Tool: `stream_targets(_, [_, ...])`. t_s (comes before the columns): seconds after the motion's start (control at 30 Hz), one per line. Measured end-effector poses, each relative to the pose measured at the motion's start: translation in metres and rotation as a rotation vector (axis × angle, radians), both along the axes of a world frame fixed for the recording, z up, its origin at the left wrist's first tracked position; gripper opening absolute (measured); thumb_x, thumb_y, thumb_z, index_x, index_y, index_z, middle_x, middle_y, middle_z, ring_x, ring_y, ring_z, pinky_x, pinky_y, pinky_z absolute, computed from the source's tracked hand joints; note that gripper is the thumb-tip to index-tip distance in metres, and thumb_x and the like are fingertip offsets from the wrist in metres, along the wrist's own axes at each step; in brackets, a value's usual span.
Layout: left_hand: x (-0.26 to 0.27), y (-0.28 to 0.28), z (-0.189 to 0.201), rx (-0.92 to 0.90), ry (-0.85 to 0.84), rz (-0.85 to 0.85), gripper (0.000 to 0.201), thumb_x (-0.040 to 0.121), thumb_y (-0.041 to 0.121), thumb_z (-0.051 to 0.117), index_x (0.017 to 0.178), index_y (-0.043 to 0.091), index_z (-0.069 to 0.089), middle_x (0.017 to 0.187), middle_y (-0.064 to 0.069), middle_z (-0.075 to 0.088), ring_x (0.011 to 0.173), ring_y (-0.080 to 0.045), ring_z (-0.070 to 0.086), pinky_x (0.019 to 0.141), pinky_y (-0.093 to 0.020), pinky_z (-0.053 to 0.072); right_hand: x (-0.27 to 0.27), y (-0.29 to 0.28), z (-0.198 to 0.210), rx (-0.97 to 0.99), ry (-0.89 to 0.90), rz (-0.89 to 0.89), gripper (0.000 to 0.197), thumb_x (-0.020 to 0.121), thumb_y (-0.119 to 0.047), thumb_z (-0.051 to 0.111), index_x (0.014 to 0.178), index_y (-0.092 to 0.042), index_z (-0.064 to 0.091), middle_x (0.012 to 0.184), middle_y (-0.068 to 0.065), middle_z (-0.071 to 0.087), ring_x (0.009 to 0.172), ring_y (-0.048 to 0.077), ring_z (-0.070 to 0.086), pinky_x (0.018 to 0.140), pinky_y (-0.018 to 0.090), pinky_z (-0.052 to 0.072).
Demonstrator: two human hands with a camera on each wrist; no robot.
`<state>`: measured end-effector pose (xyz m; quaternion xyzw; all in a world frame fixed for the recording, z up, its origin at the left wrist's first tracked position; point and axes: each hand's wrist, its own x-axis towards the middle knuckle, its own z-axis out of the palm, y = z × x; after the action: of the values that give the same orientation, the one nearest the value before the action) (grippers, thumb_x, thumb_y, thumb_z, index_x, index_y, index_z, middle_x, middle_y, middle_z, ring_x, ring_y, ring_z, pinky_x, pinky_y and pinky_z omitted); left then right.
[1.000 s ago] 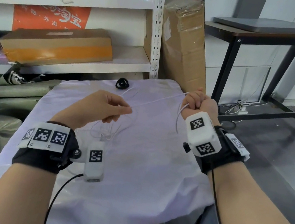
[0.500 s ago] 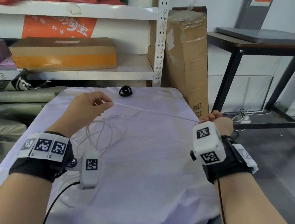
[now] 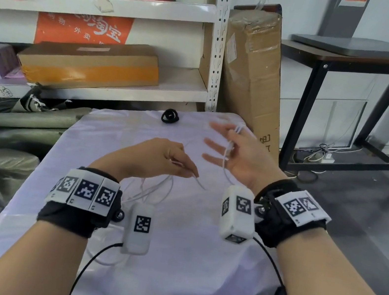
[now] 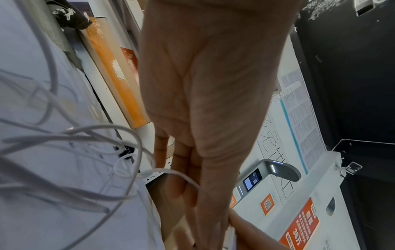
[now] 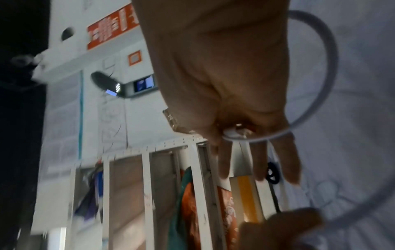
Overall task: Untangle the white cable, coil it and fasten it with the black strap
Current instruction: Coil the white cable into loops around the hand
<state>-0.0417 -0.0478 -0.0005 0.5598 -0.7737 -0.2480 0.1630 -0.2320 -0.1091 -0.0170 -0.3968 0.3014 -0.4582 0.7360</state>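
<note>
Right hand now nearer left hand

The head camera looks forward and down on the white cloth-covered table. Both wrist cameras look close along the fingers; all views share the thin white cable.

Both forearms reach forward, each wrist strapped with a black band. The left hand hangs palm down, its fingers drooping and pinched together at the tips. The right hand is raised beside it, palm turned inward, fingers spread and straight, pointing left.
</note>
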Motion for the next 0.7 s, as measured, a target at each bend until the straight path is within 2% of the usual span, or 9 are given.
stream_targets(0.07, [-0.001, 0.0, 0.0, -0.004, 0.057, 0.014, 0.014, 0.085, 0.028, 0.069, 0.095, 0.036, 0.076, 0.088, 0.008, 0.062, 0.088, -0.007, 0.057, 0.084, -0.019, 0.041, 0.006, 0.007, -0.001, -0.064, 0.197, 0.154, 0.018, 0.104, -0.016, 0.032, 0.102, -0.011, 0.049, 0.121, 0.007, 0.065, 0.109, 0.038, 0.062, 0.086, 0.056, 0.052])
stream_targets(0.17, [-0.002, 0.0, 0.0, 0.002, 0.183, 0.035, 0.013, 0.084, 0.027, 0.07, 0.094, 0.032, 0.076, 0.09, 0.0, 0.062, 0.087, -0.013, 0.059, 0.085, -0.023, 0.042, 0.014, 0.015, -0.005, -0.139, 0.397, 0.249, 0.02, 0.102, -0.012, 0.036, 0.113, -0.005, 0.051, 0.114, 0.014, 0.064, 0.094, 0.03, 0.066, 0.079, 0.048, 0.057])
stream_targets(0.27, [-0.005, 0.0, 0.0, -0.002, 0.244, 0.02, 0.014, 0.086, 0.024, 0.068, 0.095, 0.032, 0.076, 0.094, -0.009, 0.061, 0.09, -0.024, 0.059, 0.088, -0.031, 0.044, 0.018, 0.019, -0.007, -0.159, 0.439, 0.329, 0.022, 0.101, -0.011, 0.041, 0.116, -0.002, 0.054, 0.109, 0.02, 0.064, 0.093, 0.032, 0.068, 0.074, 0.04, 0.059])
stream_targets(0.33, [-0.008, 0.001, 0.0, 0.002, 0.273, 0.013, 0.014, 0.085, 0.023, 0.069, 0.094, 0.031, 0.077, 0.094, -0.011, 0.06, 0.091, -0.027, 0.059, 0.09, -0.034, 0.045, 0.02, 0.022, -0.007, -0.141, 0.425, 0.358, 0.023, 0.1, -0.015, 0.043, 0.115, -0.001, 0.055, 0.104, 0.017, 0.066, 0.089, 0.03, 0.069, 0.066, 0.032, 0.059])
stream_targets(0.43, [-0.009, -0.001, -0.003, -0.027, 0.272, 0.038, 0.012, 0.085, 0.024, 0.07, 0.092, 0.031, 0.077, 0.093, -0.009, 0.06, 0.089, -0.027, 0.059, 0.087, -0.036, 0.046, 0.021, 0.021, -0.006, -0.154, 0.543, 0.29, 0.017, 0.101, -0.013, 0.039, 0.098, -0.01, 0.056, 0.085, 0.006, 0.061, 0.063, 0.013, 0.06, 0.05, 0.018, 0.045])
stream_targets(0.5, [-0.008, -0.003, -0.004, -0.063, 0.263, 0.074, 0.011, 0.084, 0.023, 0.071, 0.09, 0.031, 0.075, 0.086, 0.001, 0.063, 0.08, -0.015, 0.06, 0.078, -0.029, 0.047, 0.02, 0.018, -0.006, -0.162, 0.618, 0.27, 0.021, 0.1, -0.009, 0.034, 0.094, -0.011, 0.055, 0.077, 0.003, 0.054, 0.05, 0.007, 0.041, 0.042, 0.015, 0.029])
stream_targets(0.57, [-0.004, -0.005, -0.005, -0.079, 0.241, 0.102, 0.013, 0.082, 0.022, 0.073, 0.092, 0.031, 0.071, 0.082, 0.01, 0.061, 0.072, -0.001, 0.057, 0.071, -0.019, 0.043, 0.017, 0.016, -0.005, -0.107, 0.608, 0.355, 0.024, 0.1, -0.014, 0.032, 0.09, -0.011, 0.053, 0.064, -0.001, 0.047, 0.043, 0.004, 0.029, 0.039, 0.015, 0.018])
stream_targets(0.63, [0.001, -0.006, -0.003, -0.053, 0.232, 0.148, 0.022, 0.081, 0.028, 0.074, 0.1, 0.034, 0.065, 0.094, 0.014, 0.061, 0.081, 0.002, 0.059, 0.073, -0.015, 0.044, 0.014, 0.015, -0.004, -0.046, 0.545, 0.416, 0.03, 0.102, -0.029, 0.035, 0.085, -0.012, 0.053, 0.052, -0.006, 0.036, 0.039, 0.003, 0.022, 0.038, 0.015, 0.012])
stream_targets(0.7, [0.009, -0.006, 0.0, -0.006, 0.215, 0.2, 0.025, 0.083, 0.034, 0.07, 0.107, 0.035, 0.061, 0.105, 0.02, 0.061, 0.094, 0.002, 0.06, 0.077, -0.015, 0.043, 0.012, 0.013, -0.001, -0.05, 0.51, 0.382, 0.034, 0.101, -0.035, 0.04, 0.082, -0.012, 0.055, 0.046, -0.009, 0.03, 0.037, 0.003, 0.02, 0.037, 0.015, 0.011])
